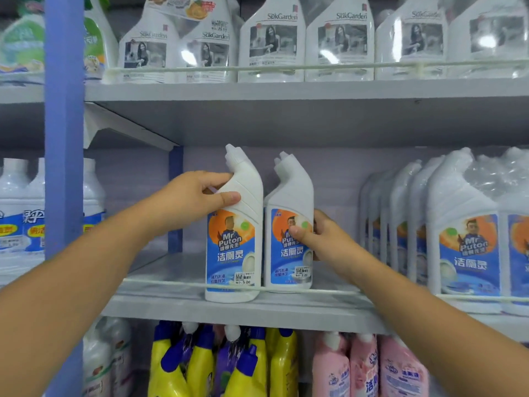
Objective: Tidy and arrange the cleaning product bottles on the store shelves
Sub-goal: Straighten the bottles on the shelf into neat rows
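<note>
white plastic, smooth and stiff: left hand (200, 196) grips the left bottle (233, 239) at its angled neck, near the shelf (229, 309) front edge, behind the rail. right hand (317, 239) pinches the right bottle (289, 233) at its label, touching the first. probably heavy if full; open room lies left and right.

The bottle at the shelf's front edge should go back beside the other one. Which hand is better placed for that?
The left hand. It already grips the front bottle at the shoulder, its fingers curled round it. The right hand is busy holding the other bottle, which stands behind the rail.
</note>
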{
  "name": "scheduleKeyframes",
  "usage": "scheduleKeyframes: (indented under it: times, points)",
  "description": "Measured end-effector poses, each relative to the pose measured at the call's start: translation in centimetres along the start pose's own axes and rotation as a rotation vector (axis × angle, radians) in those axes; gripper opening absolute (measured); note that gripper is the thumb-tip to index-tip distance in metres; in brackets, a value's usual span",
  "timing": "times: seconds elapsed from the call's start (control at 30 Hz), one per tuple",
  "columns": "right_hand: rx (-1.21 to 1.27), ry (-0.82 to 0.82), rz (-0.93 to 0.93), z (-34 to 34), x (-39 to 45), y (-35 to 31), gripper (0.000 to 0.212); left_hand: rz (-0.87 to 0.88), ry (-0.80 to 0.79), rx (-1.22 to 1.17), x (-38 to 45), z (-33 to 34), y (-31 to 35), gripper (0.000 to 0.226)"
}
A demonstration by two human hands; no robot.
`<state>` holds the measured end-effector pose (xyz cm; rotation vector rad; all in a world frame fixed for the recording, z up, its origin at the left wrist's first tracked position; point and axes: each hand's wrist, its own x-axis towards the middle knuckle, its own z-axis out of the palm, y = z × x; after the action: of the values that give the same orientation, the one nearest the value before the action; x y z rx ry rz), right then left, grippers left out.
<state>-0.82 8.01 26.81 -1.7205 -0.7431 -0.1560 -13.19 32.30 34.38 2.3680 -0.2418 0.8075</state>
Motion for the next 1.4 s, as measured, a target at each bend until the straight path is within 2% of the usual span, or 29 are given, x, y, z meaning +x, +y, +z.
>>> scheduleKeyframes:
  times: [0.03, 0.1, 0.13, 0.2, 0.33, 0.4, 0.47, 0.5, 0.6, 0.63, 0.73, 0.97, 1.07, 1.17, 1.23, 1.3, 1.33, 1.4]
  points:
    - [-0.009, 0.001, -0.008, 0.2, 0.1, 0.2, 0.033, 0.023, 0.085, 0.006, -0.1, 0.7, -0.8, 0.03]
    - [-0.018, 0.013, -0.018, 0.3, 0.2, 0.2, 0.035, 0.003, 0.168, -0.038, -0.7, 1.8, -2.8, 0.063]
    - [-0.013, 0.02, -0.022, 0.4, 0.2, 0.3, 0.035, -0.043, 0.15, -0.091, -1.0, 2.2, -3.8, 0.08]
    - [-0.009, 0.021, -0.015, 0.6, 0.1, 0.1, 0.036, -0.137, 0.08, -0.198, -1.8, 2.9, -5.4, 0.092]
    - [-0.108, 0.08, 0.045, 1.1, -1.0, -1.0, 0.036, -0.144, 0.036, -0.372, -2.5, 4.0, -6.6, 0.079]
    - [-0.287, 0.272, -0.001, 1.7, -2.1, -1.9, 0.035, -0.142, 0.041, -0.374, -2.7, 4.2, -6.5, 0.064]
    - [-0.479, 0.486, -0.137, 3.3, -3.6, -2.6, 0.035, -0.16, 0.007, -0.391, -2.9, 4.2, -6.7, 0.064]
    - [-0.476, 0.472, -0.169, 4.4, -4.3, -3.0, 0.031, -0.158, -0.014, -0.39, -2.9, 4.3, -6.9, 0.065]
    - [-0.447, 0.213, -0.057, 8.2, -5.4, -3.9, 0.025, -0.132, -0.029, -0.391, -2.9, 4.2, -7.1, 0.061]
    - [-0.465, 0.183, -0.051, 8.9, -5.1, -3.6, 0.023, -0.127, -0.026, -0.382, -2.8, 4.2, -7.0, 0.063]
    - [-0.405, 0.184, -0.066, 9.6, -4.4, -3.5, 0.022, -0.115, -0.03, -0.355, -2.9, 4.1, -7.1, 0.064]
    - [-0.437, 0.212, -0.058, 10.8, -4.5, -3.1, 0.025, -0.136, -0.064, -0.39, -2.8, 3.6, -7.5, 0.029]
    - [-0.485, 0.212, -0.055, 10.1, -4.5, -3.5, 0.028, -0.135, -0.034, -0.441, -3.1, 3.8, -7.7, 0.045]
    - [-0.393, 0.454, -0.084, 7.2, -4.1, -3.6, 0.021, -0.125, -0.026, -0.455, -3.6, 4.0, -7.8, 0.064]
    - [-0.367, 0.549, -0.027, 4.7, -3.8, -3.4, 0.036, -0.127, -0.038, -0.468, -3.9, 4.2, -8.0, 0.068]
    - [-0.385, 0.462, 0.132, 3.2, -3.1, -2.6, 0.061, -0.139, -0.042, -0.472, -4.1, 4.3, -8.1, 0.069]
    - [-0.349, 0.401, 0.18, 3.0, -2.7, -2.3, 0.061, -0.153, -0.041, -0.484, -4.1, 4.3, -8.2, 0.068]
    - [-0.268, 0.34, 0.187, 3.2, -2.3, -1.6, 0.044, -0.18, -0.051, -0.515, -4.1, 4.3, -8.1, 0.068]
